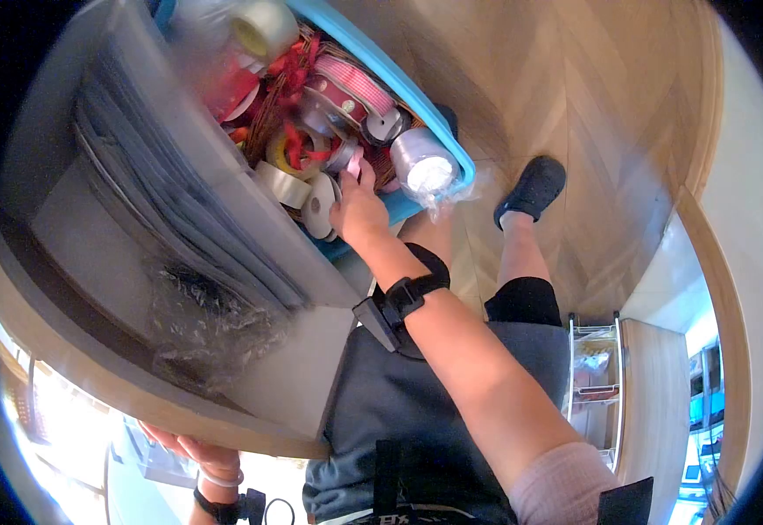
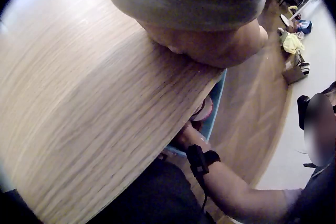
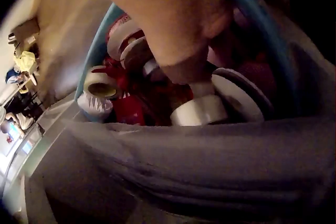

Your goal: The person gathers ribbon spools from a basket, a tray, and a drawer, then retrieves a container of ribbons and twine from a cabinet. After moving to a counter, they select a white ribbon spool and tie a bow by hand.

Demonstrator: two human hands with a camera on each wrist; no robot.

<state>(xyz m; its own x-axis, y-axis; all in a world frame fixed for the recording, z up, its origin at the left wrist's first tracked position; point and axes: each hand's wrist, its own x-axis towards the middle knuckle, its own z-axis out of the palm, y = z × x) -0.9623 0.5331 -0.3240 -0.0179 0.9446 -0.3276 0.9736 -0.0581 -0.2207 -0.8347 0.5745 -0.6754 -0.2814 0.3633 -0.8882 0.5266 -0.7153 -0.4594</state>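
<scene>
A blue-rimmed bin [image 1: 377, 44] full of ribbon spools and tape rolls stands at the top of the head view. My right hand [image 1: 364, 214] reaches down into it beside a white spool [image 1: 318, 206], its fingers close to a pink ribbon [image 1: 355, 162]. In the right wrist view the fingertips are hidden among the spools, near a cream tape roll [image 3: 199, 112], and I cannot tell whether they grip anything. My left hand [image 1: 210, 453] rests at the edge of a wooden tabletop [image 2: 100, 113], holding nothing that shows.
Between the bin and the tabletop is a grey compartment with folded grey material [image 1: 162, 157] and crumpled clear plastic [image 1: 206, 324]. A silver ribbon spool [image 1: 425, 162] sits at the bin's right end. A wire rack [image 1: 596, 385] stands right of the person's legs.
</scene>
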